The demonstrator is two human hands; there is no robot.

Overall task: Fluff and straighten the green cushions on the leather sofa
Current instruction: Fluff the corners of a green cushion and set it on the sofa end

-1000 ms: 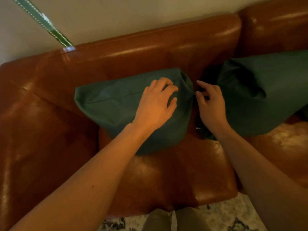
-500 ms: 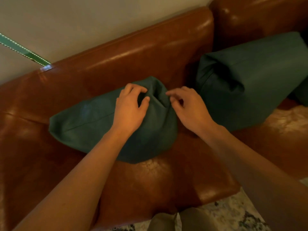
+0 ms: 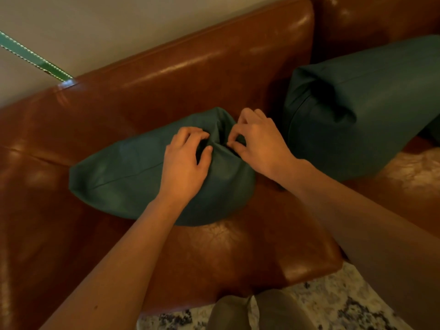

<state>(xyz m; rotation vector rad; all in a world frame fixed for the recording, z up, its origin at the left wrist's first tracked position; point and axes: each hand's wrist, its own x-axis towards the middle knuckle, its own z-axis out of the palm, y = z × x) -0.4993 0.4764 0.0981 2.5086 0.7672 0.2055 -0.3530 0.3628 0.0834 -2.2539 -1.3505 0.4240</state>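
Both hands bunching up the right end of the near green cushion point(image 3: 133, 177) on the leather sofa point(image 3: 214, 75).

Left hand point(image 3: 184, 166) lies on top of it, wrist bent, fingers point(image 3: 190, 134) curled and pinching a fold of fabric; right hand point(image 3: 257, 144) comes in from the side, its fingers clamped on the same gathered end. That cushion's lying flat on the seat. Count: two hands and two green cushions, with the second cushion point(image 3: 362, 110) leaning on the backrest, well apart to the right.
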